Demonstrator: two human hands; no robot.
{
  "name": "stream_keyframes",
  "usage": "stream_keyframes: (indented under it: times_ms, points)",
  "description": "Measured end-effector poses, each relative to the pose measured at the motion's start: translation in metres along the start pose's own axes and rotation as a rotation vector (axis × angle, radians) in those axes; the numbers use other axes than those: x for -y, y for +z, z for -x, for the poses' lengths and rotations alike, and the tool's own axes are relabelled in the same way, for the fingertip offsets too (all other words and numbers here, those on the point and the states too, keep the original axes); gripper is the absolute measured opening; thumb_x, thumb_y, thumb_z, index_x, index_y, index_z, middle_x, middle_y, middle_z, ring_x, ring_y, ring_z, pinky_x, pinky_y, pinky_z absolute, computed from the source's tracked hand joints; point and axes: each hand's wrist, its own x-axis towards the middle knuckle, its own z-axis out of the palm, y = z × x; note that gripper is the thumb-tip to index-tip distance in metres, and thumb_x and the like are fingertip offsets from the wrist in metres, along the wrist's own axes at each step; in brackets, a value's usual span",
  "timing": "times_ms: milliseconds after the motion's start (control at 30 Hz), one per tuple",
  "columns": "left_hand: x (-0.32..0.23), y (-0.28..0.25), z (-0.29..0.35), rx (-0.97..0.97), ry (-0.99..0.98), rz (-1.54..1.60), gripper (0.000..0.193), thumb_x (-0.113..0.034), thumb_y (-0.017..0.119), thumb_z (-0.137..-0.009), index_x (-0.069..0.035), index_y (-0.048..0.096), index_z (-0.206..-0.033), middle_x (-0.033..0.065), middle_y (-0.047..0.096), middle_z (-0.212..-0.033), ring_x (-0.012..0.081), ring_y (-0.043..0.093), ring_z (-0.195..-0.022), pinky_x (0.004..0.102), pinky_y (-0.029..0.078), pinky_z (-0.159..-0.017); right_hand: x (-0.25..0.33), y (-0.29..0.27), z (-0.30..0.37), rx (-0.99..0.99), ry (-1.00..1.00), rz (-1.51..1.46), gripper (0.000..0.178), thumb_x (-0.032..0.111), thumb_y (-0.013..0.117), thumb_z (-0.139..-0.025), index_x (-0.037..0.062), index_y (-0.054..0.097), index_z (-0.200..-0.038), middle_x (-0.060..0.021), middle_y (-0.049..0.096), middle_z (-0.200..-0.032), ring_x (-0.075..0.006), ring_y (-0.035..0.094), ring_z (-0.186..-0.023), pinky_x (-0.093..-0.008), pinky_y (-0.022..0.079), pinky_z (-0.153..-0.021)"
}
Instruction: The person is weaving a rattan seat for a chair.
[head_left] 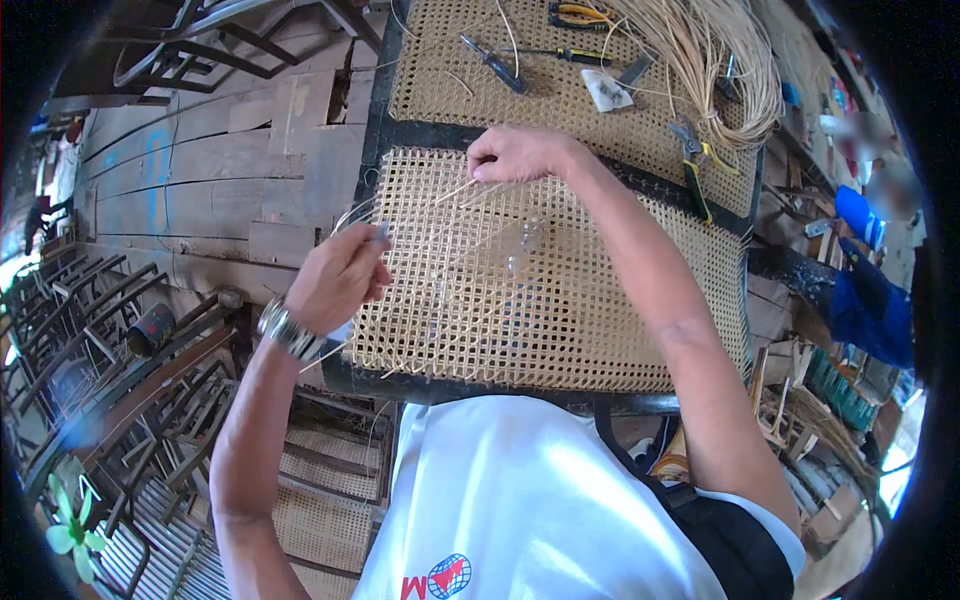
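The left hand (342, 275), at the left edge of the woven cane panel (420, 315), had its grip curled around a small bluish item (381, 232), too indistinct to identify. Rightward, over the panel's upper left part, lay a loose pale strand (455, 191), slanting from lower left to upper right. The right hand (515, 155) was nearer, its grip seemingly pinching the strand's upper end, the visible length trailing down and left from it.

Daylit, black-rimmed fisheye view
Glare whitens the shirt (540, 460) below the woven cane panel (620, 330); burnt-out light flares far left and right of it; dimmer boards (205, 190) left of it bend.
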Motion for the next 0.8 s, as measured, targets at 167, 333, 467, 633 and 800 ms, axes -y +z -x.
stream_keyframes:
  times_ms: [167, 333, 467, 633, 800]
  points:
    - [-0.002, 0.028, -0.051, 0.228, -0.184, 0.293, 0.022, -0.016, 0.048, -0.101, 0.002, 0.061, -0.099, 0.0059, 0.065, -0.079, 0.012, 0.062, -0.067, 0.0267, 0.053, -0.062, -0.004, 0.008, -0.016, 0.015, -0.02, 0.035, 0.017, 0.02, 0.064, -0.081, 0.0058, 0.07, -0.088, -0.0074, 0.069, -0.076, -0.0175, 0.064, -0.069, -0.0366, 0.05, -0.064]
    - [0.002, 0.034, -0.073, 0.359, -0.283, 0.23, 0.025, -0.019, 0.053, -0.099, 0.004, 0.062, -0.099, 0.0099, 0.069, -0.077, 0.016, 0.068, -0.066, 0.0291, 0.054, -0.056, -0.002, 0.005, -0.018, 0.056, -0.019, -0.003, 0.017, 0.02, 0.068, -0.081, 0.003, 0.069, -0.083, -0.0062, 0.067, -0.073, -0.0162, 0.061, -0.067, -0.0352, 0.047, -0.062]
    - [0.001, 0.033, -0.08, 0.311, -0.306, 0.118, 0.026, -0.024, 0.058, -0.096, 0.001, 0.063, -0.096, 0.0094, 0.069, -0.073, 0.013, 0.062, -0.051, 0.0253, 0.048, -0.046, 0.002, 0.006, -0.015, -0.036, -0.057, 0.002, 0.017, 0.018, 0.067, -0.078, 0.0019, 0.069, -0.084, -0.0073, 0.068, -0.074, -0.0172, 0.062, -0.068, -0.0357, 0.049, -0.064]
    - [-0.006, 0.03, -0.094, 0.385, -0.435, 0.191, 0.023, -0.024, 0.059, -0.094, -0.001, 0.063, -0.093, 0.009, 0.066, -0.066, 0.0105, 0.05, -0.038, 0.025, 0.034, -0.033, 0.007, 0.005, -0.018, -0.097, -0.09, 0.041, 0.018, 0.017, 0.067, -0.077, 0.0013, 0.069, -0.084, -0.0086, 0.069, -0.076, -0.0181, 0.064, -0.07, -0.0359, 0.05, -0.066]
    - [-0.014, 0.065, -0.086, 0.128, -0.476, 0.295, 0.02, -0.019, 0.054, -0.098, -0.001, 0.061, -0.092, 0.0114, 0.066, -0.067, 0.0129, 0.052, -0.04, 0.0265, 0.036, -0.034, 0.012, 0.002, -0.03, 0.033, -0.101, 0.1, 0.017, 0.016, 0.067, -0.078, 0.0017, 0.07, -0.086, -0.0085, 0.069, -0.075, -0.0178, 0.065, -0.071, -0.0354, 0.052, -0.067]
